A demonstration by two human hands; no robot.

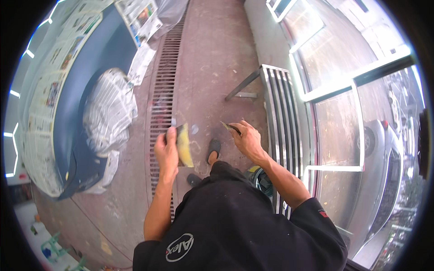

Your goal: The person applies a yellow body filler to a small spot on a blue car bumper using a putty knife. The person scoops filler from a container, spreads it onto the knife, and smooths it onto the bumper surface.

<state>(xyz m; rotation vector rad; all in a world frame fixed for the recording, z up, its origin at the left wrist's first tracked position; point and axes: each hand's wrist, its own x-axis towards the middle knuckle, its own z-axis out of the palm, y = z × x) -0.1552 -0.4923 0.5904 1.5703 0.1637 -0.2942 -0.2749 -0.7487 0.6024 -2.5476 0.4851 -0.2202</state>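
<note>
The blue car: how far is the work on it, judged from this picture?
Masking looks largely done: newspaper covers much of the blue car. In hand: the left hand holds a board with yellow paste, and the right hand holds a small blade. No paste is visible on the car's bare blue panels yet.

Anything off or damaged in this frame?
One oddity: a metal grate stands tilted on edge, out of the floor, right of the right hand. The dark blue car on the left is masked with newspaper. The left hand holds a board smeared with yellow paste.
</note>
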